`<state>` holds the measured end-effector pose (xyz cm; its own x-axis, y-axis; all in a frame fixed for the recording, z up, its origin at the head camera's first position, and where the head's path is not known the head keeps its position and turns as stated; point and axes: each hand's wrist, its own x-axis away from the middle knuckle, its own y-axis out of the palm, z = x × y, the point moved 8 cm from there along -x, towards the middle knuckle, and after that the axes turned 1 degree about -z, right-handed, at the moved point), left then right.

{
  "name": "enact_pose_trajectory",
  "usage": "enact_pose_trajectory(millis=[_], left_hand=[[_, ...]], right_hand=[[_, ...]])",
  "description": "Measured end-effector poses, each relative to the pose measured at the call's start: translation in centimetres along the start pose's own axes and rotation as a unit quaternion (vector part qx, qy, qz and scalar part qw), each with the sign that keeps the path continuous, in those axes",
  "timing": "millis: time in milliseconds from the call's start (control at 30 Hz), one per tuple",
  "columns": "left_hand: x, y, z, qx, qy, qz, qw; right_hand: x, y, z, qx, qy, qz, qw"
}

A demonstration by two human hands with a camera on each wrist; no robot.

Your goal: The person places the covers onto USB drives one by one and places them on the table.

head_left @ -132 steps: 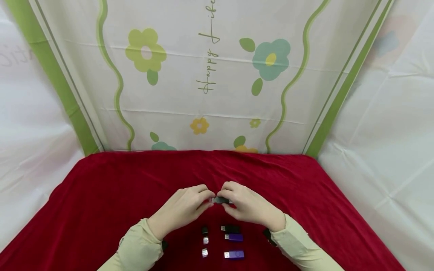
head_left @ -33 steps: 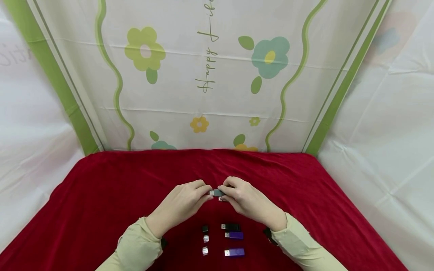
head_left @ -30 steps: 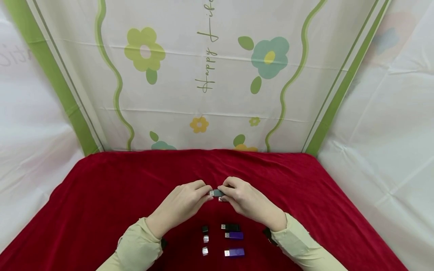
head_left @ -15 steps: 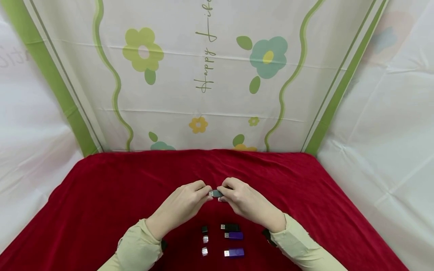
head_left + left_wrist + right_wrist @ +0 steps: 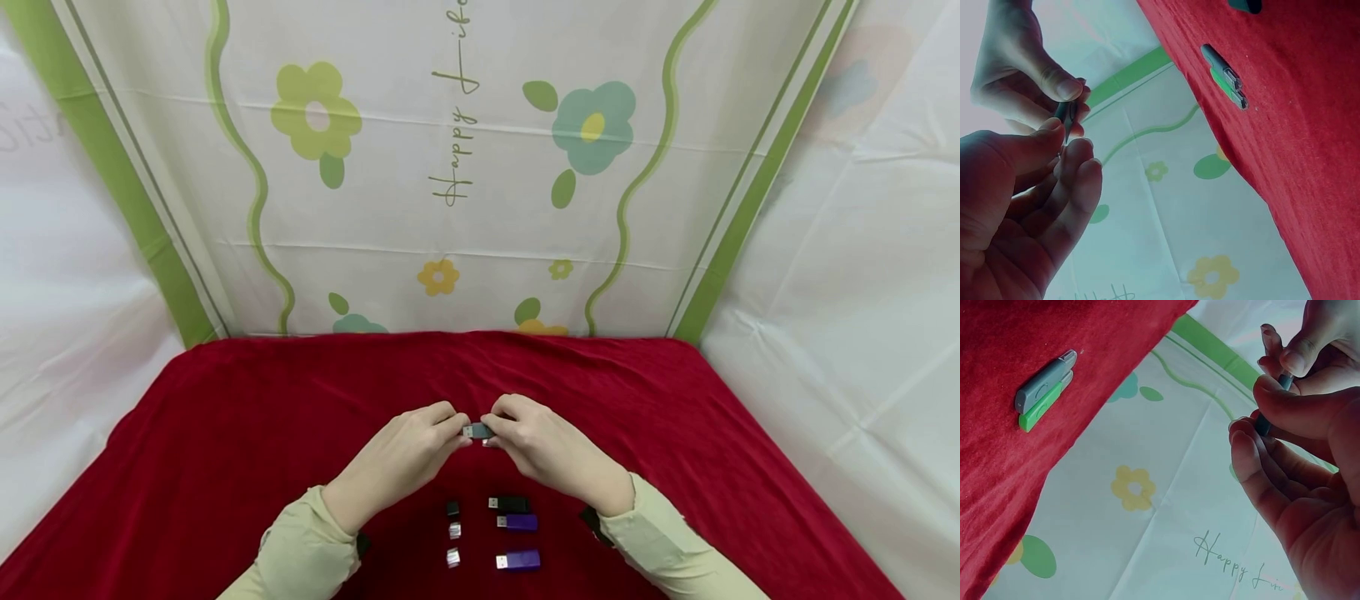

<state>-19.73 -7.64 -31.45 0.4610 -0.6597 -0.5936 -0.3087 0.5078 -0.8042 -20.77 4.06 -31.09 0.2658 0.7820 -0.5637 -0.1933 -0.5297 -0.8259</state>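
A grey USB flash drive (image 5: 477, 431) is held level above the red cloth, between my two hands. My left hand (image 5: 401, 454) pinches its metal plug end with thumb and fingertips. At the other end my right hand (image 5: 551, 450) pinches the body. A small clear, shiny piece (image 5: 487, 442), perhaps a cap, shows under the right fingertips. In the right wrist view, fingers cover most of the flash drive (image 5: 1264, 424). Below the hands lie a black flash drive (image 5: 510, 503) and two purple flash drives (image 5: 519, 522), their metal plugs bare.
Left of these drives sit a black cap (image 5: 452, 508) and two clear caps (image 5: 454, 529). A grey flash drive (image 5: 1044, 384) and a green flash drive (image 5: 1044, 409) with clear ends lie side by side on the red cloth (image 5: 300, 400). A printed curtain (image 5: 480, 208) stands behind.
Since the earliest frame, the grey flash drive has shifted left and slightly away from me. The clear piece now shows under the right fingertips. In the last second both hands have barely moved.
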Motion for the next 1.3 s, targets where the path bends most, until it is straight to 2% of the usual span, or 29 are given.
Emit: enact_pose_trajectory(millis=[467,1067,1300], left_hand=[[0.0,0.0,-0.1,-0.002,-0.007,-0.005,1.0],[0.2,0.1,-0.9,-0.016,-0.039,-0.015,0.999],[0.1,0.1,-0.9,-0.02,-0.043,-0.016,0.9988]], right_hand=[[0.0,-0.1,0.0,-0.014,0.002,-0.007,1.0],[0.1,-0.1,0.5,-0.08,0.04,-0.007,0.996],[0.1,0.0,0.7,-0.07,0.052,-0.008,0.996]])
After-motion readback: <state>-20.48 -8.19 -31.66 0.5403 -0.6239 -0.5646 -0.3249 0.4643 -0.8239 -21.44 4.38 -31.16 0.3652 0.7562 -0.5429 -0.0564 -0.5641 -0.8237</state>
